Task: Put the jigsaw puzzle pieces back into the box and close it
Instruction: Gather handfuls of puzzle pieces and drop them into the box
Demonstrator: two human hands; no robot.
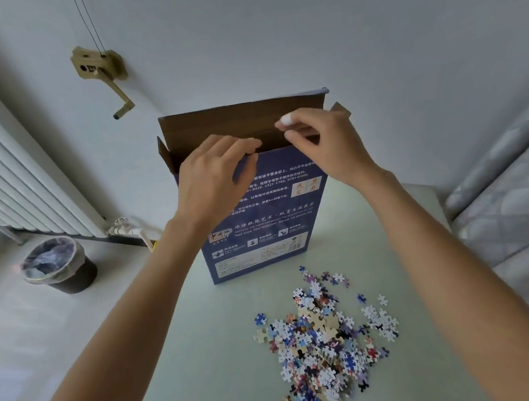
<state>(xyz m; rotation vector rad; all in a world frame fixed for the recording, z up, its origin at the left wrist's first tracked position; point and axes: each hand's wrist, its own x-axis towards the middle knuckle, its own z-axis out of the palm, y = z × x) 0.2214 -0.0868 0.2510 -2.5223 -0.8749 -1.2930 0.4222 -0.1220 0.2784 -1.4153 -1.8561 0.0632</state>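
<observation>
A tall blue puzzle box [268, 219] stands upright on the pale table [207, 365], its brown top flaps [237, 119] open and raised. My left hand [216, 172] grips the near top edge of the box, fingers curled over the rim. Above the opening, my right hand [318, 138] has thumb and fingertips pinched together; I cannot tell whether a piece sits between them. A loose heap of jigsaw pieces [326, 338] lies on the table in front of the box, nearer to me and to the right.
A dark waste bin [61, 266] with a plastic liner stands on the floor at left, below a white radiator [15, 177]. A brass crank handle [101, 73] hangs on the wall. A patterned mattress edge [511, 185] borders the table at right.
</observation>
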